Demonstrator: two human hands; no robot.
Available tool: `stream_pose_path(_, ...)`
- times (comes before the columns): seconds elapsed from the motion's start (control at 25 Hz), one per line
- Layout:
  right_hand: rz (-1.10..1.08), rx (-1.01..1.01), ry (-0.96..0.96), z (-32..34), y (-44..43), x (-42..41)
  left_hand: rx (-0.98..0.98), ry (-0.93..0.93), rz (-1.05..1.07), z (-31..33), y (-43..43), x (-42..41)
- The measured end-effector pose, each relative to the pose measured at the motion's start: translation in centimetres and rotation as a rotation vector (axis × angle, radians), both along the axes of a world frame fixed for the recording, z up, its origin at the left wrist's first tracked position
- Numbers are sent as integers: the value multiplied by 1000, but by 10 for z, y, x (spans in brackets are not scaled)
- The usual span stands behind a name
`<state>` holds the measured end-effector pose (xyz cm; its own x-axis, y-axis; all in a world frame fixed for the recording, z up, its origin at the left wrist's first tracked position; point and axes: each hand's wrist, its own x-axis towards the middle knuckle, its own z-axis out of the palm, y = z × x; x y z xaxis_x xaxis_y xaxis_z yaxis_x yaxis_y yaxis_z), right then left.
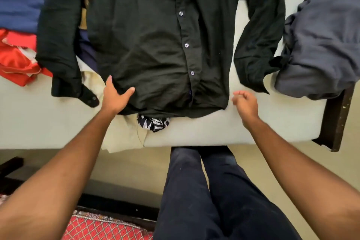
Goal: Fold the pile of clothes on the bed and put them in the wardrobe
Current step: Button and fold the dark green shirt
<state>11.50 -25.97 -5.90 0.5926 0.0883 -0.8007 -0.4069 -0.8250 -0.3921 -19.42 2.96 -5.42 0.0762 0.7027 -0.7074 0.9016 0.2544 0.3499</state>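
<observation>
Lying button-side up across the bed [194, 132], the black shirt [148, 35] is touched at its near left hem by the left hand [115, 96], thumb and fingers splayed wide on the cloth. The right hand [246, 103] is held just beside the near right hem corner, fingers loosely curled, nothing gripped.

The shirt [148, 35] lies spread on the bed [204, 130] beyond the 2 hands, with the left hand [115, 95] on its hem and the right hand [245, 103] just beside it. A patterned cloth [153, 123] sits under the hem between them. A heap of clothes [17, 45] lies left of the left hand, a crumpled garment [323, 45] right of the right.
</observation>
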Motion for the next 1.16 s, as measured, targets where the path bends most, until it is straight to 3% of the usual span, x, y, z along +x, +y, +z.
stream_pose_path(0.12,-38,73,128,-22,20,1,97,174,164,-14,-7,22)
stream_pose_path(0.24,151,-39,31,-36,36,-15,67,194,346,-18,-3,21)
stream_pose_path(0.32,232,-82,-17,-38,41,-33,59,140,332,-22,-1,13)
stream_pose_path(0.52,158,-28,-239,-4,26,-43,297,162,315,0,-11,-15)
stream_pose_path(0.76,495,12,-173,22,-17,-49,297,428,282,8,-44,-47)
stream_pose_path(0.96,815,-294,-39,-5,-2,-50,308,599,286,-11,-27,-7)
stream_pose_path(1.04,899,-389,-73,7,9,-33,535,520,251,-3,-33,23)
stream_pose_path(1.12,765,-293,-244,28,21,-4,705,156,13,6,-47,62)
stream_pose_path(1.16,693,-197,-389,39,28,10,680,-28,-118,10,-58,83)
